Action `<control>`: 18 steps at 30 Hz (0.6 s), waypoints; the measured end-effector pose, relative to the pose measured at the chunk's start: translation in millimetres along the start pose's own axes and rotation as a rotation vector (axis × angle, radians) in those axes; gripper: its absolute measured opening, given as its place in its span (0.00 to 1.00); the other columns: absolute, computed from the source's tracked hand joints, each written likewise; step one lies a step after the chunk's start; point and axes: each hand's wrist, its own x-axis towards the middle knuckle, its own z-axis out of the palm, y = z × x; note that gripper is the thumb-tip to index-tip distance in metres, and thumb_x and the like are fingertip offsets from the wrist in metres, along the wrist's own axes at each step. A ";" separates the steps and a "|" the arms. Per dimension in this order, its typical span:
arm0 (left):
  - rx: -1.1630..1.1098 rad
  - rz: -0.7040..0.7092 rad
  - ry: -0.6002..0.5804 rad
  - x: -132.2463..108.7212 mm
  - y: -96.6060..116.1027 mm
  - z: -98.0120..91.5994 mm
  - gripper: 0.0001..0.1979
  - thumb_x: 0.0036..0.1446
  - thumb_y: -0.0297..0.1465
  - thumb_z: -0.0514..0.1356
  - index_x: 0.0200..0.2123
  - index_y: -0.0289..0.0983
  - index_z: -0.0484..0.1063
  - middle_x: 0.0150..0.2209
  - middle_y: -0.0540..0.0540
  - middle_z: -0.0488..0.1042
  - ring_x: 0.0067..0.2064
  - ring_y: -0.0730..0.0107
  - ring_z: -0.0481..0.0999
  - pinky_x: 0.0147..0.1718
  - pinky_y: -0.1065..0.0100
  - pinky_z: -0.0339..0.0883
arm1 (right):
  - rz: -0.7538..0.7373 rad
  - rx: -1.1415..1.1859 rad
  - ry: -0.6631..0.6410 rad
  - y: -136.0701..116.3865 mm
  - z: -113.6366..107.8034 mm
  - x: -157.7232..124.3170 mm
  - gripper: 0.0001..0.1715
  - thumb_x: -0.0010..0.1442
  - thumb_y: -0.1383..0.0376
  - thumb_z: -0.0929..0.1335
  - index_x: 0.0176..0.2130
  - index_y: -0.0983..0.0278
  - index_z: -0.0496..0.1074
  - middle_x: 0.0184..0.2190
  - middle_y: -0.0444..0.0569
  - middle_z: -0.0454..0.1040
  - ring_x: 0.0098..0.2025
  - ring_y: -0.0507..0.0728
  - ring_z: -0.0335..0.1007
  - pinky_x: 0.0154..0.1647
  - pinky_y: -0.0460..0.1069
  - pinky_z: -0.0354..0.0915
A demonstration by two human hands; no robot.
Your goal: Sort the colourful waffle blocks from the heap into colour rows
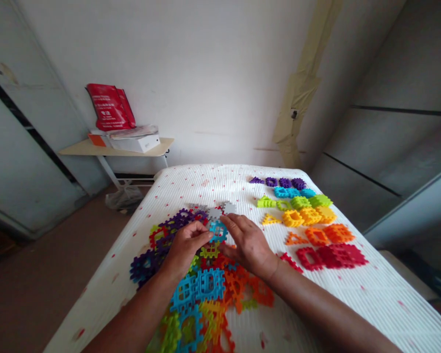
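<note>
A blue lattice piece (218, 231) is held above a pile of coloured plastic pieces (210, 284). My left hand (187, 245) pinches its left edge between thumb and fingers. On the other side, my right hand (248, 242) has its fingers bent at the piece's right edge, thumb below. Grey pieces (215, 213) lie just beyond the hands. Purple pieces (143, 264) are at the pile's left, orange ones (238, 287) at its right, with more blue and green ones near the front.
Rows of pieces sorted by colour stand on the bed's right side, from purple (284, 183) at the back to red (341, 256) nearer. Behind left, a small table (81, 147) holds a white box (135, 142) and a red bag (110, 108). Grey cabinets flank the right.
</note>
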 end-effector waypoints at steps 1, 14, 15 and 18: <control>0.003 0.005 0.008 0.0 -1.5 0.0 0.09 0.47 0.35 0.61 0.23 0.37 0.64 0.19 0.56 0.63 0.23 0.77 0.62 0.25 0.74 0.56 | 0.000 -0.031 -0.024 -4.0 2.6 1.8 0.34 0.55 0.59 0.67 0.57 0.67 0.57 0.52 0.62 0.64 0.51 0.65 0.60 0.49 0.60 0.62; 0.195 0.083 -0.040 -0.3 -8.4 -1.0 0.12 0.48 0.39 0.60 0.23 0.37 0.65 0.21 0.55 0.63 0.26 0.75 0.63 0.27 0.73 0.57 | 0.074 0.084 -0.159 -7.0 -5.3 13.1 0.29 0.48 0.65 0.69 0.50 0.66 0.62 0.45 0.55 0.67 0.48 0.60 0.62 0.48 0.53 0.62; 0.204 0.085 -0.037 -1.1 -7.8 0.2 0.12 0.49 0.39 0.60 0.22 0.37 0.65 0.21 0.54 0.63 0.26 0.74 0.63 0.26 0.73 0.57 | 0.070 0.091 -0.170 -6.5 -6.7 12.9 0.29 0.48 0.65 0.70 0.50 0.65 0.62 0.45 0.54 0.67 0.47 0.60 0.62 0.48 0.52 0.62; 0.232 0.094 -0.042 -3.7 -3.6 2.9 0.12 0.48 0.40 0.60 0.23 0.37 0.67 0.22 0.53 0.65 0.27 0.73 0.65 0.27 0.73 0.60 | 0.058 0.108 -0.187 -2.5 -12.2 13.9 0.29 0.47 0.64 0.70 0.50 0.65 0.64 0.44 0.53 0.68 0.47 0.59 0.63 0.47 0.51 0.63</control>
